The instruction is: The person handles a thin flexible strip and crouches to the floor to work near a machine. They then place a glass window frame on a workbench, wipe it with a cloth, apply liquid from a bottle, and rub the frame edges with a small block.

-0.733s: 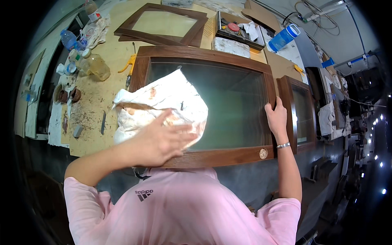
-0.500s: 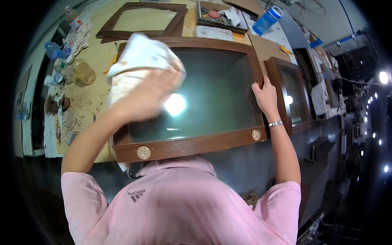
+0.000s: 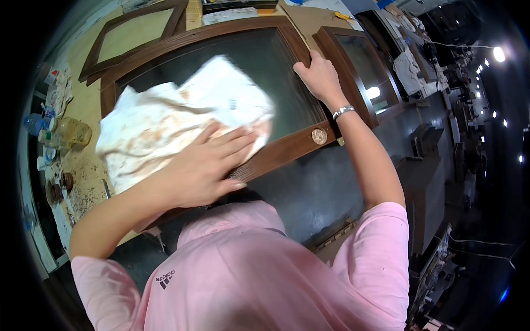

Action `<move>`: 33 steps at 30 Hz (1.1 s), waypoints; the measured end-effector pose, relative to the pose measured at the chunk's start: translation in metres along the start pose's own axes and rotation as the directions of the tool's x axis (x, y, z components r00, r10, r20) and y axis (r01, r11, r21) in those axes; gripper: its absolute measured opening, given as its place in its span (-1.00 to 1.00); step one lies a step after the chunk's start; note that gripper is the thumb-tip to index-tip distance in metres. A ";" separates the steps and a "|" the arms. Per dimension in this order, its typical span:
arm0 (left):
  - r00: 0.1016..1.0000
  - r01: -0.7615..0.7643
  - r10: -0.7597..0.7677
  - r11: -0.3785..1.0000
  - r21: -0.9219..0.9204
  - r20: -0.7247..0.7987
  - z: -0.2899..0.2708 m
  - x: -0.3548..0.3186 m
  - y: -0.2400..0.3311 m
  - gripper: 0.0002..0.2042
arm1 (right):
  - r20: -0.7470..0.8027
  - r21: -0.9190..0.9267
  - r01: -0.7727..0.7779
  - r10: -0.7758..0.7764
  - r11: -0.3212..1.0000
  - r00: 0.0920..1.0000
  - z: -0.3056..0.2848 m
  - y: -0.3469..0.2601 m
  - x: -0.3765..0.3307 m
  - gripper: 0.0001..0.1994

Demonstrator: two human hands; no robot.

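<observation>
A brown wooden cabinet door [image 3: 287, 148] with a dark glass pane lies before me, its near edge close to my body. My left hand [image 3: 204, 165] rests with fingers stretched and slightly apart on a white, brown-stained cloth [image 3: 152, 127]. The bunched cloth covers the left and near part of the pane and hides the door's near left corner. At the right side of the door, my right hand [image 3: 321, 80] is closed around the frame's edge. A round, pale carved disc [image 3: 319, 136] sits at the near right corner of the frame.
Another wooden frame [image 3: 101, 43] lies at the far left of the worktable. A narrower glazed door [image 3: 360, 69] stands just right of my right hand. Plastic bottles, including one with yellowish liquid [image 3: 76, 131], crowd the table's left edge. A yellow tool [image 3: 343, 16] lies at the far right.
My left hand and the cloth have come from the far left of the pane toward its near edge, the cloth spreading wider. The door appears tilted, and the whole view has shifted.
</observation>
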State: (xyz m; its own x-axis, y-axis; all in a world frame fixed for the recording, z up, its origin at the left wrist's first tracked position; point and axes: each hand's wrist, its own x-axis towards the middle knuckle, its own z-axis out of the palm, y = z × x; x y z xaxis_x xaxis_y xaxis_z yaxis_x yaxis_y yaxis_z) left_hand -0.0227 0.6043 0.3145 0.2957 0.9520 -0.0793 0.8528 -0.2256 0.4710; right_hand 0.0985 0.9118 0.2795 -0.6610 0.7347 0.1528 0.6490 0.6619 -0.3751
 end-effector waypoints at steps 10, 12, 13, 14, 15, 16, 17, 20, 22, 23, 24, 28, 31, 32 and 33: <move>0.931 0.331 -0.251 0.888 0.320 -0.267 -0.015 0.062 -0.071 -0.30 | 0.042 0.466 -0.039 0.022 0.884 0.999 0.005 0.046 0.012 -0.45; 0.900 0.409 -0.327 0.863 0.297 -0.288 -0.014 0.078 -0.071 -0.28 | 0.110 0.603 -0.095 0.035 0.792 0.993 0.003 0.038 0.010 -0.52; 0.881 0.448 -0.367 0.848 0.284 -0.298 -0.011 0.087 -0.071 -0.28 | 0.146 0.607 -0.153 0.079 0.780 0.986 0.005 0.037 0.010 -0.52; 0.875 0.451 -0.367 0.854 0.260 -0.315 -0.008 0.102 -0.066 -0.26 | 0.136 0.608 -0.131 0.060 0.783 0.989 0.011 0.040 0.011 -0.50; 0.883 0.419 -0.340 0.881 0.219 -0.322 -0.004 0.125 -0.054 -0.25 | 0.121 0.608 -0.109 0.044 0.787 0.992 0.018 0.047 0.013 -0.48; 0.918 0.345 -0.287 0.919 0.193 -0.272 -0.004 0.148 -0.041 -0.26 | 0.076 0.622 -0.047 -0.001 0.782 0.997 0.022 0.054 0.016 -0.47; 0.944 0.283 -0.247 0.947 0.154 -0.218 -0.001 0.164 -0.028 -0.26 | 0.046 0.639 0.011 -0.052 0.769 0.998 0.026 0.058 0.013 -0.46; 0.953 0.237 -0.191 0.954 0.185 -0.233 0.000 0.179 -0.011 -0.30 | 0.255 0.854 -0.102 -0.240 0.510 0.937 0.014 0.082 -0.009 -0.36; 0.886 0.422 -0.385 0.900 0.107 -0.257 -0.013 0.160 -0.035 -0.38 | 0.276 0.914 -0.148 -0.312 0.379 0.909 -0.019 0.082 -0.038 -0.34; 0.800 0.549 -0.507 0.834 0.051 -0.321 -0.015 0.149 -0.048 -0.41 | 0.325 0.862 -0.159 -0.282 0.482 0.903 -0.022 0.090 -0.053 -0.35; 0.726 0.596 -0.553 0.802 -0.028 -0.408 -0.018 0.136 -0.059 -0.42 | 0.332 0.832 -0.117 -0.317 0.543 0.888 -0.035 0.091 -0.062 -0.35; 0.767 0.583 -0.541 0.812 0.024 -0.347 -0.002 0.168 -0.009 -0.48 | 0.241 0.831 0.012 -0.379 0.556 0.894 -0.018 0.109 -0.086 -0.30; 0.887 0.421 -0.398 0.906 0.055 -0.233 -0.008 0.189 0.010 -0.52 | 0.181 0.850 0.068 -0.411 0.522 0.893 -0.010 0.115 -0.085 -0.29; 0.889 0.417 -0.398 0.908 0.043 -0.225 -0.011 0.190 0.012 -0.53 | 0.175 0.852 0.081 -0.427 0.518 0.887 -0.010 0.117 -0.084 -0.29; 0.805 0.513 -0.531 0.847 -0.141 -0.265 -0.021 0.189 0.002 -0.57 | 0.170 0.851 0.096 -0.444 0.516 0.880 -0.010 0.118 -0.084 -0.29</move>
State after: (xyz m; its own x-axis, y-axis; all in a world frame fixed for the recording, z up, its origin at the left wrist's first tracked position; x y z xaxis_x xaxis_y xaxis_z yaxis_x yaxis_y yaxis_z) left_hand 0.0258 0.7885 0.3186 -0.3291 0.9408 -0.0812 0.8130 0.3261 0.4825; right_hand 0.2346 0.9297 0.2316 -0.9335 0.3275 0.1458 -0.0493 0.2855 -0.9571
